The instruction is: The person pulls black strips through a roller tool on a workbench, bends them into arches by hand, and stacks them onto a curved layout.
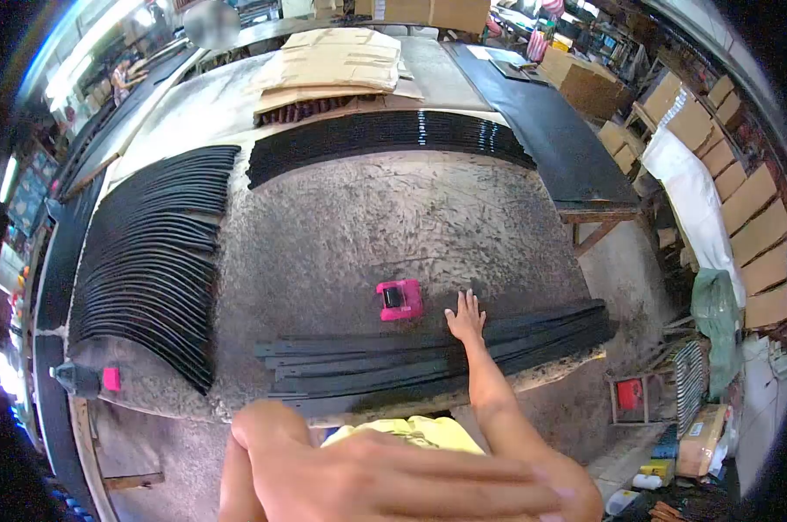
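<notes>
The worktop [324, 235] I see looks rough and scuffed. The black strips [437, 352] look flat and matt. The long strips at the back [385, 139] look shiny. The stacked sheets [333, 65] look like brown cardboard.

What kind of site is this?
Probably a small workshop or factory floor: dark strips lie by a pink tool or dispenser on a scuffed worktable, rows of black tube-like pieces sit beside them, and cardboard boxes line the right side.

On the right, a white sheet [691, 196] runs beside cardboard boxes [748, 207] toward a green sack [715, 324]; far left, a person [121, 81].
</notes>
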`<state>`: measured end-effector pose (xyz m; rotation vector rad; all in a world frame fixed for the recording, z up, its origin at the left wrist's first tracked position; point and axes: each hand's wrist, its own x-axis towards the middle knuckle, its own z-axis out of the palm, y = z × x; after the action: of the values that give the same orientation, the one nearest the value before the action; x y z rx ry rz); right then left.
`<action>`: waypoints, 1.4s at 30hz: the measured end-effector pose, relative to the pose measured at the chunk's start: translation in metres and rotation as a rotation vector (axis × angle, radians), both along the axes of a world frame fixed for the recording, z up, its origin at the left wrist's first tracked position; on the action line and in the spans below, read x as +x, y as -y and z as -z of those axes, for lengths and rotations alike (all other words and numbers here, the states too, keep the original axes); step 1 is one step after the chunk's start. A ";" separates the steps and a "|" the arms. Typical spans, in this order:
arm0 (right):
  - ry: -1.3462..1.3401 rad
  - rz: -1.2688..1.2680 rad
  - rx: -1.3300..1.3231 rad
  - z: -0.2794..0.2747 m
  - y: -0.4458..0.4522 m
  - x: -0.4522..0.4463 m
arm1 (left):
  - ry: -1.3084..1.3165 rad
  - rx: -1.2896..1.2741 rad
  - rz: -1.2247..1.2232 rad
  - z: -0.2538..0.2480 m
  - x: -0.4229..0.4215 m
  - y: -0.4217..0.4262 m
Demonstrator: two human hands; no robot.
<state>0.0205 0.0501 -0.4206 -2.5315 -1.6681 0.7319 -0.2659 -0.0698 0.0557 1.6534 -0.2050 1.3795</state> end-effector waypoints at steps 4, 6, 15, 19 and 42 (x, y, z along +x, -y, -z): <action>0.039 -0.004 -0.008 -0.008 0.024 -0.020 | 0.141 0.139 -0.010 0.006 0.002 0.016; 0.052 -0.006 -0.010 -0.010 0.035 -0.022 | 0.144 0.236 -0.024 0.006 -0.001 0.011; 0.014 -0.010 0.070 -0.005 0.055 -0.027 | 0.015 -0.248 0.344 0.000 -0.047 0.013; 0.001 0.000 0.110 -0.008 0.056 -0.029 | -0.052 -0.385 0.469 0.004 -0.034 0.023; -0.002 -0.009 0.120 0.006 0.055 -0.025 | 0.323 -0.709 0.992 0.018 0.016 0.042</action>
<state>-0.0050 -0.0052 -0.4267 -2.4430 -1.6702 0.6140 -0.2497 -0.1120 0.0382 0.5582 -0.5575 0.7706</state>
